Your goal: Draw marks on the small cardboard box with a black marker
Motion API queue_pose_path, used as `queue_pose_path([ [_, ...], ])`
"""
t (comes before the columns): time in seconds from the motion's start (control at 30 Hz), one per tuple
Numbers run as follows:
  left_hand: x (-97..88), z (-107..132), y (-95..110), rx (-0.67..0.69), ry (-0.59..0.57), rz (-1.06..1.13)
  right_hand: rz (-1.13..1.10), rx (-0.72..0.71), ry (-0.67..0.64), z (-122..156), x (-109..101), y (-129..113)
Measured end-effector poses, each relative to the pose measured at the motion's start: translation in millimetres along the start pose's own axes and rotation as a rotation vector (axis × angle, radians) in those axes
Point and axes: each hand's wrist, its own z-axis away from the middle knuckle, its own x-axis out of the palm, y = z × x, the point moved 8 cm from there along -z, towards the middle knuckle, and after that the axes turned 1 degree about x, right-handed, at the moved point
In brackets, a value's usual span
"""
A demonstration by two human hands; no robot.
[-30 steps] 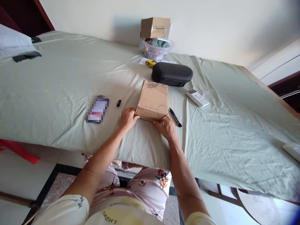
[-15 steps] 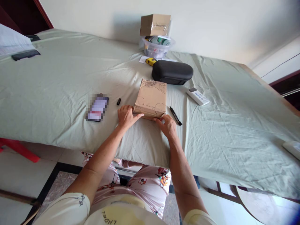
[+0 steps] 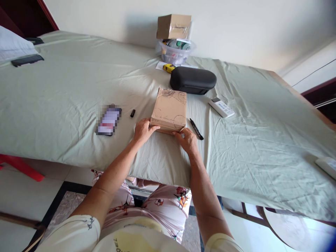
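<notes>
A cardboard box (image 3: 169,108) with dark scribbled lines on its top sits on the cloth-covered table in front of me. My left hand (image 3: 143,131) grips its near left corner, the thumb lying along the front face and the fingers at the left side. At the near right corner, my right hand (image 3: 187,140) holds the box with its thumb at the lower front edge. Right of the box lies a black marker (image 3: 196,129) without its cap. A small black cap (image 3: 132,113) is left of the box, beyond my left hand.
Farther left lies a phone (image 3: 109,120) with a blurred screen. Behind the box are a black case (image 3: 193,80), a yellow tape measure (image 3: 168,68) and a plastic tub (image 3: 175,54) with another cardboard box (image 3: 174,26) on top. A white packet (image 3: 222,107) lies to the right.
My left hand has shifted slightly to the right, closer in against the box's corner. The box and my right hand stay practically where they were.
</notes>
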Motion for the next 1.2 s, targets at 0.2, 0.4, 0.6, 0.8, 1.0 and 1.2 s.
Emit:
queue_pose_path([
  [0.2,3.4,-0.2,-3.8,-0.022,-0.004,0.042,-0.001,-0.019,-0.014,-0.2,0.4,-2.0],
  [0.4,4.0,-0.2,-2.3,-0.032,-0.034,0.016,-0.004,-0.031,-0.011,-0.8,-0.1,-3.2],
  [0.6,2.5,-0.4,0.7,-0.059,-0.078,-0.047,-0.006,-0.060,-0.030,-0.4,-1.0,-6.6],
  [0.8,1.4,0.0,3.4,-0.067,-0.091,-0.081,0.021,-0.075,-0.001,-0.5,-3.4,-5.8],
  [1.0,2.4,0.3,0.8,-0.025,-0.044,-0.060,0.029,-0.096,0.003,-0.5,-7.3,-9.0],
  [1.2,5.9,1.2,-2.1,0.016,0.003,-0.026,0.039,-0.042,-0.006,0.6,-7.1,-6.0],
])
